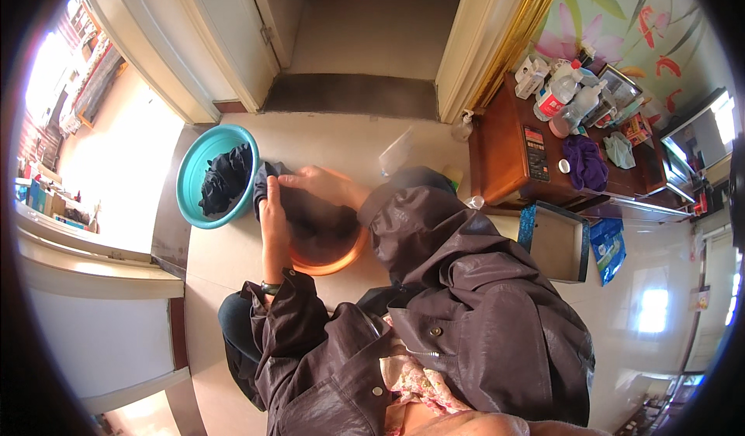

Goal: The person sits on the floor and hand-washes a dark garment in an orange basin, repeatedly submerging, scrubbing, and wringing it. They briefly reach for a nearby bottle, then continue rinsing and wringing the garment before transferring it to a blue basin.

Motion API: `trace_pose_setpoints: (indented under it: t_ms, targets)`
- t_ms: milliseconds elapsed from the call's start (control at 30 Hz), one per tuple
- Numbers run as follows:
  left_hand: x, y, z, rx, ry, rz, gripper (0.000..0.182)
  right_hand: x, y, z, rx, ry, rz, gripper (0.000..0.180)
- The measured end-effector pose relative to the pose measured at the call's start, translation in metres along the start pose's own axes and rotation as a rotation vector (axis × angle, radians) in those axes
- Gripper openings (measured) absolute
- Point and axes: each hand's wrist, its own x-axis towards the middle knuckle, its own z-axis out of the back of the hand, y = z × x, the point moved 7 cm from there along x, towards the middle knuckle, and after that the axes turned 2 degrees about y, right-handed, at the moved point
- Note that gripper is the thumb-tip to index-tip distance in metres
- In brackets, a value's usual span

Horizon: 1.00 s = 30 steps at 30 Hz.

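Before me on the floor stands an orange basin [329,268] with dark contents, perhaps murky water or more cloth. Over its left side my left hand [272,206] and my right hand [313,182] are close together, both gripping a dark cloth [260,189]. Part of this cloth is bunched at the fingertips, between the two basins; the rest is hidden by my hands or blends into the dark contents. A teal basin [191,209] sits just to the left, holding a crumpled black cloth [226,179] against its right side.
A wooden cabinet [495,159] on the right carries bottles, a remote control [535,154] and a purple cloth [585,162]. By its foot lie an open box [559,244] and a blue packet [608,250]. A pump bottle [463,126] stands near the door frame.
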Motion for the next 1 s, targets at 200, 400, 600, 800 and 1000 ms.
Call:
trace_pose_setpoints:
  t_ms: [200,400,600,800,1000]
  targets:
    - [-0.005,-0.012,0.004,-0.284,-0.182,0.006,0.039,0.013,-0.006,0.019,0.525,-0.198,0.177,0.025]
    - [-0.024,-0.030,-0.031,0.468,-0.143,-0.418,0.034,0.003,-0.003,0.006,-0.158,-0.288,0.237,0.045]
    - [-0.022,-0.008,-0.007,0.611,-0.385,-0.185,0.030,-0.007,-0.056,-0.021,0.119,-0.361,-0.193,0.065]
    - [-0.038,-0.032,-0.053,0.845,-0.166,-0.773,0.018,0.025,-0.080,-0.025,0.856,-0.108,-0.167,0.053]
    - [-0.020,-0.006,-0.012,0.578,-0.351,-0.344,0.029,-0.003,-0.062,-0.011,0.118,-0.419,-0.212,0.059]
